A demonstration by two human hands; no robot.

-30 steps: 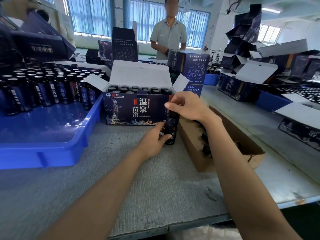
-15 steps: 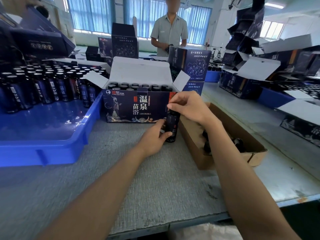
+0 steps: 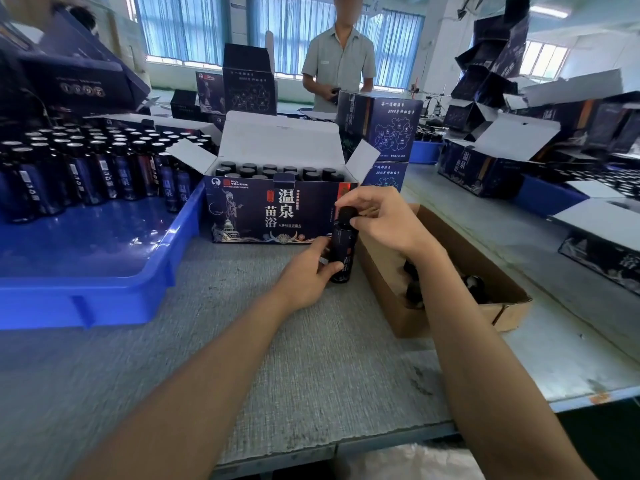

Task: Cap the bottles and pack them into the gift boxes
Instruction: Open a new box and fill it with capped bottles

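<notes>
Left hand: your left hand [image 3: 304,271] grips the lower body of the bottle [image 3: 341,252], with fingers and thumb curled round it.
Right hand: your right hand [image 3: 384,220] comes from above, and its fingertips pinch the black cap [image 3: 347,214] sitting on the bottle's neck.
Bottle: dark and upright, with its base down on the grey tabletop [image 3: 277,358] near the middle. It is just off the right front corner of the gift box and left of the cardboard box.
Gift box: the dark printed gift box [image 3: 270,216] stands behind your hands with its white flaps raised. Rows of capped bottles fill it.
Blue tray: the blue tray [image 3: 104,282] lies along the tabletop's left edge. Dark tray bottles [image 3: 86,164] crowd its far half, and the near half shows bare blue floor.
Cardboard box: the open brown cardboard box [image 3: 450,317] sits toward the right edge, holding small dark pieces too blurred for you to tell what they are.
Far edge: another person [image 3: 339,60] in a grey shirt stands beyond it.
Right side: more gift boxes [image 3: 485,157] are piled up, some of them open.
</notes>
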